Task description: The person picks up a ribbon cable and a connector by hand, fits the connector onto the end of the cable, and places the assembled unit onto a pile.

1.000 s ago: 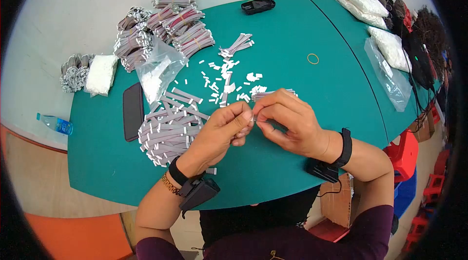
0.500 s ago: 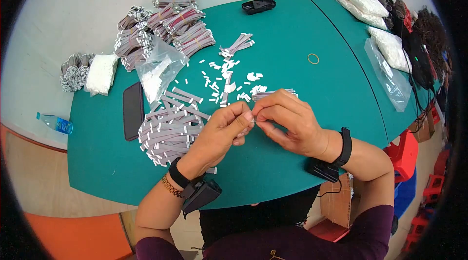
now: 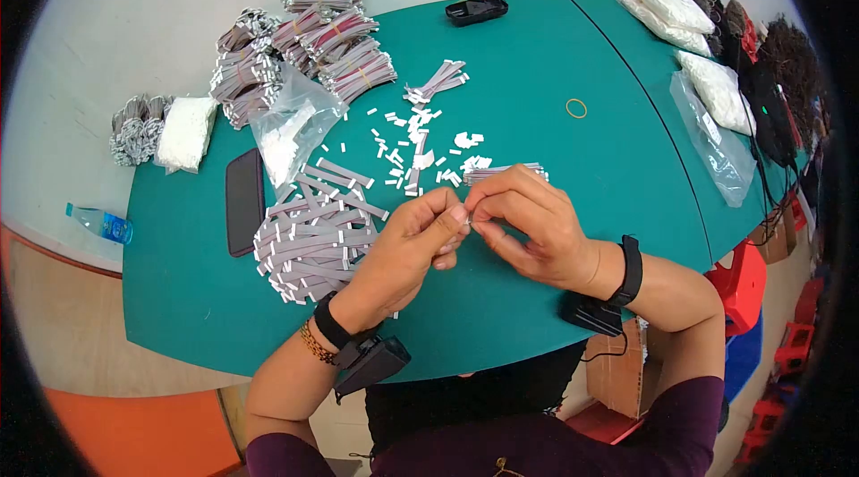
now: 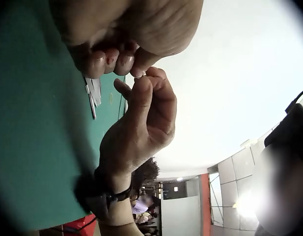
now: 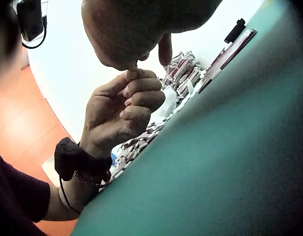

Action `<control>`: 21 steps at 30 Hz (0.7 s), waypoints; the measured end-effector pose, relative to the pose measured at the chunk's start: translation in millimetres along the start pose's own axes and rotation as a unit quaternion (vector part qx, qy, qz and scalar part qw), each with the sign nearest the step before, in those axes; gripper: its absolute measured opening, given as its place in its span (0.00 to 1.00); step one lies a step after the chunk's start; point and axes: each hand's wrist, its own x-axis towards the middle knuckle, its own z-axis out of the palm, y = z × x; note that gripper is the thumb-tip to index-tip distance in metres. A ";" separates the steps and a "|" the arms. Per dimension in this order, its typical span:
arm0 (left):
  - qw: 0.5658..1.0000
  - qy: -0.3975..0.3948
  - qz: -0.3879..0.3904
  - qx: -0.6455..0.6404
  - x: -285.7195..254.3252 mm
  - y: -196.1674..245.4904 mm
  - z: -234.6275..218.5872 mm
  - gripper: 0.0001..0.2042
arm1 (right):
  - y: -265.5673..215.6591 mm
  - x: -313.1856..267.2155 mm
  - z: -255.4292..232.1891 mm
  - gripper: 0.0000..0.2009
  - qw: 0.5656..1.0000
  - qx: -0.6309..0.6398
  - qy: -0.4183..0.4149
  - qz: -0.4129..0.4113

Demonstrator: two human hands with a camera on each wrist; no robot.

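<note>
Over the middle of the green table, my left hand and right hand meet fingertip to fingertip. Between thumb and forefinger, the left hand pinches a small white piece; its other fingers curl into the palm. The right thumb and forefinger pinch the same piece from the other side. Most of it is hidden by the fingertips. Left of my left hand lies a pile of short grey ribbon cables with white ends. Just beyond the right hand is a neat stack of such cables.
Loose white bits are scattered beyond the hands, near a small cable bunch. Banded cable bundles, a clear bag and a dark phone lie left. A rubber band and white packets lie right.
Both hands stay together in the same place, with only slight shifts at the fingertips and left wrist. The things on the table have not moved.
</note>
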 end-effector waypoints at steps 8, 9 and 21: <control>0.996 -0.006 -0.042 -0.079 -1.9 1.4 3.8 0.10 | -2.5 0.3 1.0 0.12 1.000 -0.010 0.024 -0.005; 0.996 -0.005 -0.041 -0.083 -2.3 1.2 4.2 0.10 | -2.5 0.4 1.1 0.12 1.000 -0.011 0.023 -0.009; 0.999 0.001 0.001 -0.048 -3.4 -3.9 6.1 0.11 | -3.8 0.3 -0.7 0.10 0.999 -0.018 0.005 -0.028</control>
